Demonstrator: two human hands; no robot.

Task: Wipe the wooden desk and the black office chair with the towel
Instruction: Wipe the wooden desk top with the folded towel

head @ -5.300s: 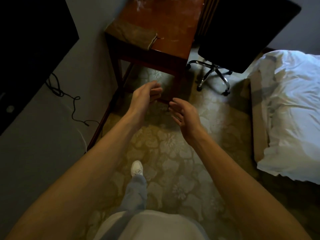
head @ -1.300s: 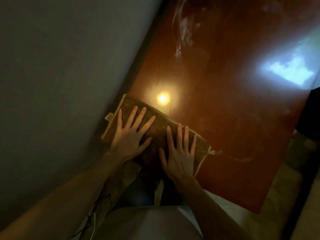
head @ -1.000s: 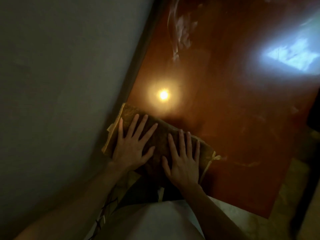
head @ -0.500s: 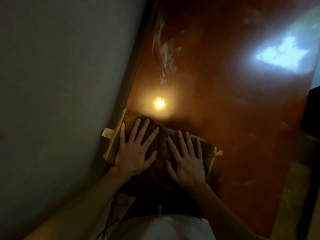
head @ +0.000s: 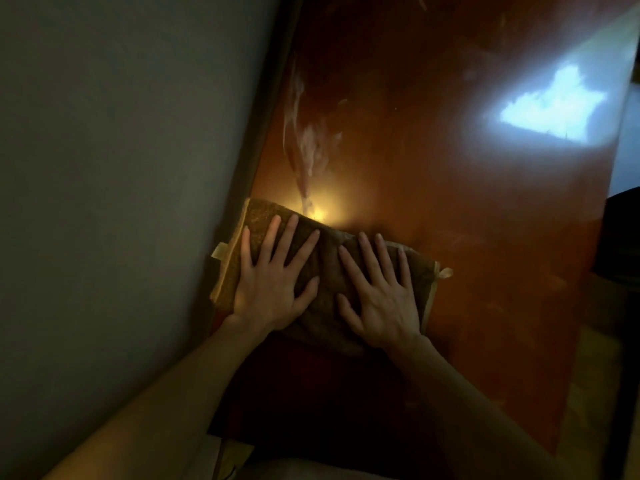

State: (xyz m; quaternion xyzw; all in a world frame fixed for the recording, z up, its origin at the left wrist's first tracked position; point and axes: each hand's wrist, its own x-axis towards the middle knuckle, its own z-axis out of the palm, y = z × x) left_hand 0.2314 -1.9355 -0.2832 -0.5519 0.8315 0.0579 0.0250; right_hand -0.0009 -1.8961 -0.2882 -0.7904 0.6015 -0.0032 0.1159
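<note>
Both the left hand (head: 268, 289) and right hand (head: 382, 296) pressed flat, fingers straight, on the soft, light folded brown towel (head: 325, 268), likely best steered by palm pressure across the glossy reddish wooden desk (head: 450, 209).

Both hands, left hand (head: 268, 289) and right hand (head: 382, 297), press flat on the towel (head: 327, 268) on the desk (head: 467, 237), centre frame.

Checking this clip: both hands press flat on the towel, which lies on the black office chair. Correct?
Not quite. In the head view the towel lies on the wooden desk instead. The left hand and right hand do both press flat on it.
</note>
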